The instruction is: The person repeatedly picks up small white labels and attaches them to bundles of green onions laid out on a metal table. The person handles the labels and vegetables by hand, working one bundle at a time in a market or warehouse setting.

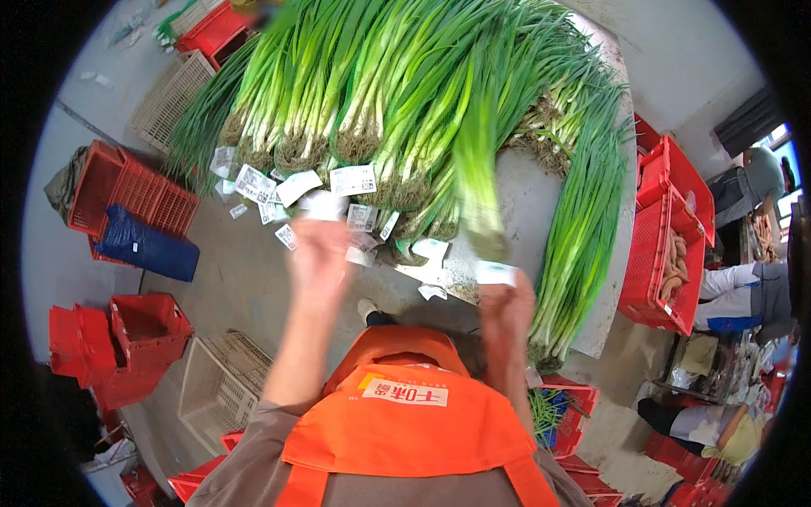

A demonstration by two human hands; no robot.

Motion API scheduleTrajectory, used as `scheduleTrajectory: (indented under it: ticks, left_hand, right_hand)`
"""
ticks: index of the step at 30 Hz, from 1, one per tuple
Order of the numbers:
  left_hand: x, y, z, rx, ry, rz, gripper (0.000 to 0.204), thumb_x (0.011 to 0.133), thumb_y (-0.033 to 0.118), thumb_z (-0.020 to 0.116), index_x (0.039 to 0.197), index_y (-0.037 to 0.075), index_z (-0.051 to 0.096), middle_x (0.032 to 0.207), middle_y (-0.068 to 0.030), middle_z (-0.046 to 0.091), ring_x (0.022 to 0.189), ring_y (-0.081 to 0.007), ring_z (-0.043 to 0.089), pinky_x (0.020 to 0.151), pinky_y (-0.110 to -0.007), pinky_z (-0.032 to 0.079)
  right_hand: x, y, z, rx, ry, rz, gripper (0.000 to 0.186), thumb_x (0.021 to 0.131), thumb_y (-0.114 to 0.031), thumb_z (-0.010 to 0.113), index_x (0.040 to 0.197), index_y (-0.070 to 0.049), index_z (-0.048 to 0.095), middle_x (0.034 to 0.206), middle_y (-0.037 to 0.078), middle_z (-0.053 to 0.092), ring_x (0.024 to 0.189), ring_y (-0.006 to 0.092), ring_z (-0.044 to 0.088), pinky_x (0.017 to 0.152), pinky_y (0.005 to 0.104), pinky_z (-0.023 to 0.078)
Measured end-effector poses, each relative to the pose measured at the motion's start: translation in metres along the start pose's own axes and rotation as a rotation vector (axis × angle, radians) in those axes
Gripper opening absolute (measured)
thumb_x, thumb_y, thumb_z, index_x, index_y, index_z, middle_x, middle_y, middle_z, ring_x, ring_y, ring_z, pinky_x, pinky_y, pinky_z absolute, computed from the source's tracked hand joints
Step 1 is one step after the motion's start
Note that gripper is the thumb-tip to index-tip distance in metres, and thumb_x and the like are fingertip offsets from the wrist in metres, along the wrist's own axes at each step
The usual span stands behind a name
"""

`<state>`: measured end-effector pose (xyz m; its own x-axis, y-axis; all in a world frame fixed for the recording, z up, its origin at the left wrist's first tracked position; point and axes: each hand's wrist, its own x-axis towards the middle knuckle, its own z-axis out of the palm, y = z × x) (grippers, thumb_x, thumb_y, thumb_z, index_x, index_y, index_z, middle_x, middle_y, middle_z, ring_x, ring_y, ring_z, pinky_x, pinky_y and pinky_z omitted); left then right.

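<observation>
My left hand is raised at the near edge of the pile, smeared by motion, its fingers closed at a white label. To the right, my right hand pinches another white label, just below the root end of a bundle of green onions. That bundle is blurred, with its leaves pointing away from me. Several netted bundles of green onions lie behind, roots toward me, with printed white tags hanging at their root ends.
A long onion bundle lies along the right side of the metal table. Red crates and a beige crate stand on the floor at left. At right, a red crate holds tan roots, and other people are beyond it.
</observation>
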<state>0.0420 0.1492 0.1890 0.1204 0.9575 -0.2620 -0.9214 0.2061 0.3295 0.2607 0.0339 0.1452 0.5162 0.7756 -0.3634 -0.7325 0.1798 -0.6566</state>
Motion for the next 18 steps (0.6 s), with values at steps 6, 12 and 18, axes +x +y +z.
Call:
scheduleTrajectory:
  ticks: [6, 12, 18]
  left_hand:
    - [-0.032, -0.011, 0.008, 0.369, -0.216, -0.192, 0.035, 0.087, 0.038, 0.05, 0.103, 0.007, 0.055, 0.101, -0.0101, 0.058, 0.089, -0.0195, 0.054, 0.077, -0.029, 0.044]
    - [0.025, -0.084, -0.004, 0.324, -0.309, -0.736, 0.06, 0.082, 0.063, 0.041, 0.104, 0.01, 0.057, 0.126, -0.0066, 0.039, 0.12, -0.0277, 0.033, 0.101, -0.047, 0.023]
    - [0.023, -0.121, 0.034, 0.533, -0.335, -0.501, 0.042, 0.088, 0.046, 0.043, 0.109, 0.01, 0.053, 0.111, -0.0079, 0.055, 0.108, -0.0226, 0.047, 0.095, -0.041, 0.036]
  right_hand:
    - [-0.012, -0.002, -0.024, -0.717, -0.207, -0.151, 0.032, 0.096, -0.024, 0.042, 0.076, -0.002, 0.055, 0.064, -0.002, 0.05, 0.061, 0.0052, 0.043, 0.057, 0.0212, 0.036]
    - [-0.03, -0.02, -0.002, -0.876, -0.369, -0.192, 0.034, 0.096, -0.024, 0.039, 0.072, -0.003, 0.052, 0.063, -0.002, 0.051, 0.059, 0.0053, 0.045, 0.056, 0.0216, 0.037]
    - [-0.017, -0.046, -0.029, -0.944, -0.369, -0.069, 0.035, 0.094, -0.022, 0.042, 0.073, 0.001, 0.057, 0.064, 0.004, 0.058, 0.06, 0.008, 0.051, 0.055, 0.0253, 0.042]
